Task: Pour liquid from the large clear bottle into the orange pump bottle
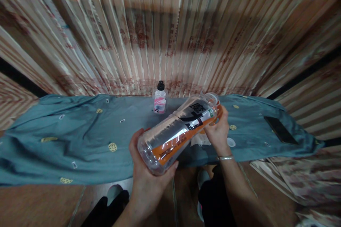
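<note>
Tilted across the front of me is a large clear plastic bottle (176, 131) with an orange and black label. My left hand (149, 170) wraps round its base at the lower left. Higher up on the right, my right hand (217, 127) grips it near the neck; some of those fingers are hidden behind the plastic. The bottle's mouth (213, 97) points up and right and looks uncapped. Beside my right wrist, a white round cap (231, 142) lies on the cloth. A pale, crumpled piece, perhaps tissue (200, 139), lies partly under the bottle.
A small clear bottle (160, 101) with a black cap and pink label stands upright at the back. On the right lies a dark, flat phone-like slab (280, 129). The table has a blue-green patterned cloth (80, 131). Pleated curtains (165, 35) hang close behind and around.
</note>
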`<action>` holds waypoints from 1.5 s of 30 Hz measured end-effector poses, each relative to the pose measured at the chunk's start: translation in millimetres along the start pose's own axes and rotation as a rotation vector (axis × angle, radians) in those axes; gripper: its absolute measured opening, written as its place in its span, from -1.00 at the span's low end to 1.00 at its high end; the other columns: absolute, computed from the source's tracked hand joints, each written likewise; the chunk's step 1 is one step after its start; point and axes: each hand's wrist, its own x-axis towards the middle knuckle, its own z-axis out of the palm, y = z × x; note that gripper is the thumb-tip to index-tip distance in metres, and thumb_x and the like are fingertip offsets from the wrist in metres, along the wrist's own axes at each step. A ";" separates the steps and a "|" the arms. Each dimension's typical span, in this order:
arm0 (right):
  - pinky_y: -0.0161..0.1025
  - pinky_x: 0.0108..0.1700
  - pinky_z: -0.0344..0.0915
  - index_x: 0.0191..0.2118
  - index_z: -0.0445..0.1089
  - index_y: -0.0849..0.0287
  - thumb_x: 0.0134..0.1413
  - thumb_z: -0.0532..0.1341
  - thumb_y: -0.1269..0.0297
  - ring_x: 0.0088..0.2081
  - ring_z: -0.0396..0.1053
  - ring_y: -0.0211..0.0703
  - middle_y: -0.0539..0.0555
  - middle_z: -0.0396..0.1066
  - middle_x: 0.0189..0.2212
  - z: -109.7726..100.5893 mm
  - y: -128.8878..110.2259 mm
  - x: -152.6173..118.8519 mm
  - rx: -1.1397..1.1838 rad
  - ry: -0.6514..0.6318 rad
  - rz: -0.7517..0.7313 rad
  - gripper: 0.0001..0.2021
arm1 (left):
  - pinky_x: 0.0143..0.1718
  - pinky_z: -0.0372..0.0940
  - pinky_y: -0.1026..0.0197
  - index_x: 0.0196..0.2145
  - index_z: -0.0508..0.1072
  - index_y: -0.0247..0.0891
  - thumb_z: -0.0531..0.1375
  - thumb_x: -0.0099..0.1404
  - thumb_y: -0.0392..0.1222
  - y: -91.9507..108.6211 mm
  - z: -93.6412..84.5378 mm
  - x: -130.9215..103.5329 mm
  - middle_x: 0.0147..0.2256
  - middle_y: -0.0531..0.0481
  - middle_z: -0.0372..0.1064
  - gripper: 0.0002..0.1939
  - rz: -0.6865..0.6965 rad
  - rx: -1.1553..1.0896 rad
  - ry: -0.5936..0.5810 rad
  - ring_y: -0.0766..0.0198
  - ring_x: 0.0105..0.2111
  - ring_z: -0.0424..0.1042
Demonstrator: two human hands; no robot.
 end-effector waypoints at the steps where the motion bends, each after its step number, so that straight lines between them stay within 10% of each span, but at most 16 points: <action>1: 0.22 0.10 0.37 0.26 0.16 0.22 -0.17 0.34 -0.15 0.02 0.48 0.26 0.32 0.47 0.04 -0.1 -0.4 -0.1 -0.004 -0.001 0.003 -0.11 | 0.00 0.51 0.01 0.21 0.19 0.16 0.51 -0.07 -0.12 0.3 -0.1 -0.1 0.08 0.03 0.37 -0.05 -0.002 0.000 0.002 0.07 -0.02 0.54; 45: 0.17 0.04 0.42 0.23 0.18 0.21 -0.17 0.33 -0.14 0.00 0.49 0.24 0.31 0.48 0.03 -1.2 -4.4 -0.9 0.006 -0.020 0.031 -0.14 | 0.11 0.41 -0.15 0.23 0.14 0.06 0.49 -0.04 -0.07 -1.9 -2.0 1.9 0.09 -0.06 0.33 -0.06 0.009 0.048 -0.005 0.00 0.05 0.50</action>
